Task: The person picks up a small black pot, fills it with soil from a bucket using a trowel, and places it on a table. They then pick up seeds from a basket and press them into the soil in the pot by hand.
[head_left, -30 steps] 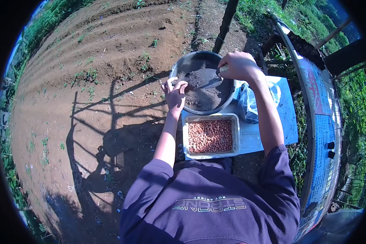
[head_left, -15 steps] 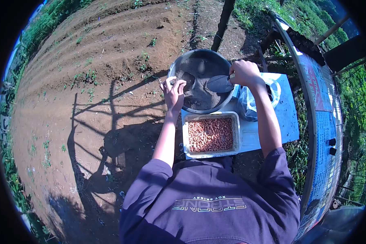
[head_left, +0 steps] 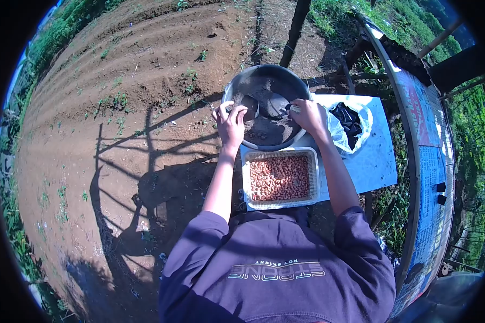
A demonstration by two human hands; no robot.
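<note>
A round dark basin (head_left: 233, 89) holds loose grey-brown soil (head_left: 269, 132). At its left side my left hand (head_left: 230, 119) is closed, thumb and fingers pinching the rim of a small black planting bag (head_left: 248, 104), partly hidden in the shade. My right hand (head_left: 309, 116) grips the handle of a trowel (head_left: 275, 105); the metal blade lies over the soil, its tip close to the bag's mouth. Just below the basin, a pale plastic basket (head_left: 281, 204) contains many reddish-brown beans (head_left: 279, 178).
A clear plastic bag (head_left: 365, 116) with black plastic (head_left: 347, 119) inside sits right of the basin on a light-blue tabletop (head_left: 380, 156). A printed panel wall (head_left: 423, 161) runs along the right. Bare tilled ground (head_left: 145, 70) stretches to the left, and a dark post (head_left: 296, 35) stands behind the basin.
My right hand has moved left and slightly down, carrying the trowel blade toward the small black planting bag. My left hand stays in place.
</note>
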